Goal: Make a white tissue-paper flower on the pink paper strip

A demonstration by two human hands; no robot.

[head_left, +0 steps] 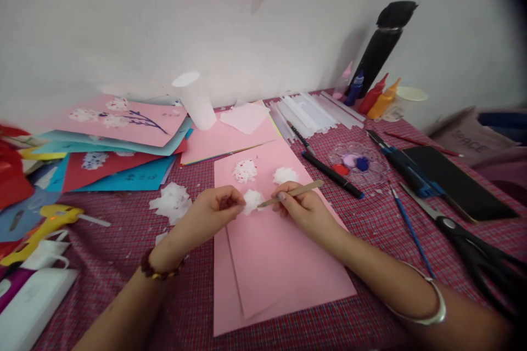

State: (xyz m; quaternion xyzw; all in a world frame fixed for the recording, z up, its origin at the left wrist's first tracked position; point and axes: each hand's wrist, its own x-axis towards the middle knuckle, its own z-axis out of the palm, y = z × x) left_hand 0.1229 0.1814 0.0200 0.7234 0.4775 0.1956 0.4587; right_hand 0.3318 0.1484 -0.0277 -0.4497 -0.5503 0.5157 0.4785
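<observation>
Pink paper [284, 263] lies before me with three white tissue-paper flowers on it. The far-left flower [245, 170] has red specks, and the far-right flower [285, 175] is plain white. My right hand [300, 207] grips a pointed wooden stick [302, 188], its tip at the near flower [252, 201]. On that flower's left side my left hand [218, 207] is closed, thumb and fingertips together; whatever they pinch is too small to make out. Loose white tissue pieces [171, 203] lie to the left of my left hand.
Stacked painted cards [123, 120] and a yellow glue gun [53, 225] lie left. Behind are a white paper roll [195, 101] and glue sticks [313, 112]. To the right are a paint palette [381, 162], black marker [333, 174], blue paintbrush [411, 230], scissors [465, 247] and paint bottles [373, 96].
</observation>
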